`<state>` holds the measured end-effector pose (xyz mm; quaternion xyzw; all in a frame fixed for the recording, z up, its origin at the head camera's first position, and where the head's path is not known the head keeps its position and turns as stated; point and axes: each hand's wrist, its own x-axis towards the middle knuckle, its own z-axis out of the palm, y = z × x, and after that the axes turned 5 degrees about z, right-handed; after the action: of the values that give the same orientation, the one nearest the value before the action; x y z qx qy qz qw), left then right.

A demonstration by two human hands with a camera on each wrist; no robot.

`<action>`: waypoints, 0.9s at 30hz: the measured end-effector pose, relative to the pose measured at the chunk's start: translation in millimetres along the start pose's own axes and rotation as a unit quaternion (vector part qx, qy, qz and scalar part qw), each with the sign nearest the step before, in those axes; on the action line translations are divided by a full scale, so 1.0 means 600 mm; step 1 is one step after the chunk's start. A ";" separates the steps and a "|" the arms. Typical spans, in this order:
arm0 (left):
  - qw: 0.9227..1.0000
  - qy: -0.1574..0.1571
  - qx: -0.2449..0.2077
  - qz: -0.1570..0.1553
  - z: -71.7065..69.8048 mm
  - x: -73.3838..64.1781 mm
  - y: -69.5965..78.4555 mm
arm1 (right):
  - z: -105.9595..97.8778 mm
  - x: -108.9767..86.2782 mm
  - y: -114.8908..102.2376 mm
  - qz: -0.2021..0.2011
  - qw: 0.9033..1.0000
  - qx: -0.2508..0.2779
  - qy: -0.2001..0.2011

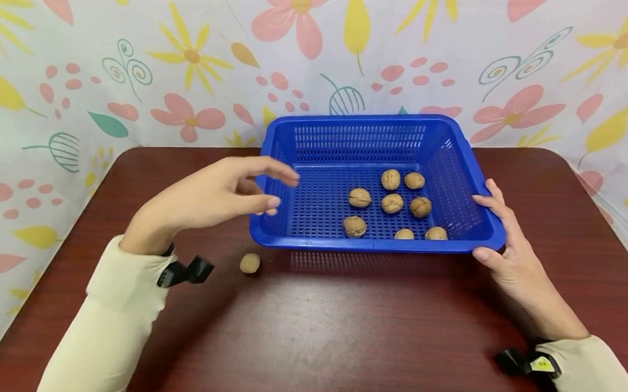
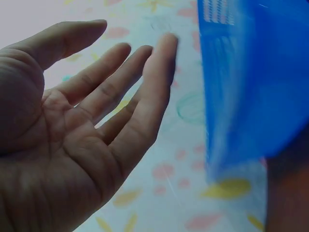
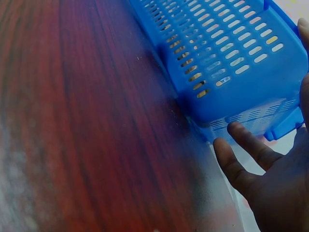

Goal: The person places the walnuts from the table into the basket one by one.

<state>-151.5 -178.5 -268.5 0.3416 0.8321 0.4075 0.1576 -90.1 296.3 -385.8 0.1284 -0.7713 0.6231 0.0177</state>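
Note:
A blue plastic basket (image 1: pixel 364 244) with slotted walls stands at the back of the table. Several walnuts (image 1: pixel 359 198) lie inside, mostly toward its middle and right. One more walnut (image 1: pixel 250 263) rests on the tabletop, left of the basket's near corner. My left hand (image 1: pixel 214 191) hovers by the basket's left end, its fingers loosely bent and holding nothing; the left wrist view shows the bare palm (image 2: pixel 67 140) apart from the blue wall. At the other end, my right hand (image 1: pixel 516 257) grips the rim at the near right corner, thumb in front and fingers along the side.
The dark reddish-brown table (image 1: pixel 340 326) has rounded back corners. Behind it hangs a white cloth (image 1: pixel 203 86) printed with flowers and leaves, close to the basket's far side. Each wrist wears a black strap with a small camera (image 1: pixel 200 270).

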 end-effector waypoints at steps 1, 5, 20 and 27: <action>1.000 0.012 0.007 0.001 0.000 -0.013 -0.012 | 0.000 0.000 0.000 0.000 1.000 0.003 0.000; 0.999 0.043 0.006 -0.013 0.005 -0.060 -0.062 | 0.000 -0.001 0.001 0.000 1.000 0.006 0.002; 0.990 -0.013 -0.111 -0.090 0.065 -0.135 -0.169 | 0.001 -0.001 0.001 -0.006 1.000 0.010 0.005; 0.983 -0.043 -0.164 -0.075 0.084 -0.131 -0.184 | 0.001 0.000 0.000 -0.008 1.000 0.014 0.005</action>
<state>-116.4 -252.8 -387.5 0.2646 0.7696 0.5107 0.2771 -89.7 295.4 -385.9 0.1320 -0.7615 0.6342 0.0246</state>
